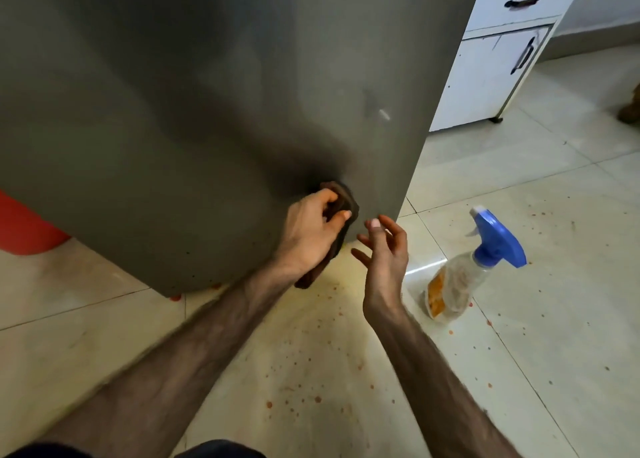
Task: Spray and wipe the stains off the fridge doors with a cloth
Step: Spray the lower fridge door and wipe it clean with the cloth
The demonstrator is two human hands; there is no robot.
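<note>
The grey fridge door [207,104] fills the upper left of the head view. My left hand [310,230] presses a dark brown cloth [344,201] against the door's lower right corner. One end of the cloth hangs below the hand. My right hand [386,255] hovers just right of it with fingers spread, holding nothing, near the door's bottom edge. A clear spray bottle [460,281] with a blue trigger head stands on the floor to the right, apart from both hands.
Red-orange specks dot the pale tiled floor [311,371] under my arms and around the bottle. A white cabinet [485,76] with dark handles stands at the back right. A red object [24,229] shows at the left, behind the fridge.
</note>
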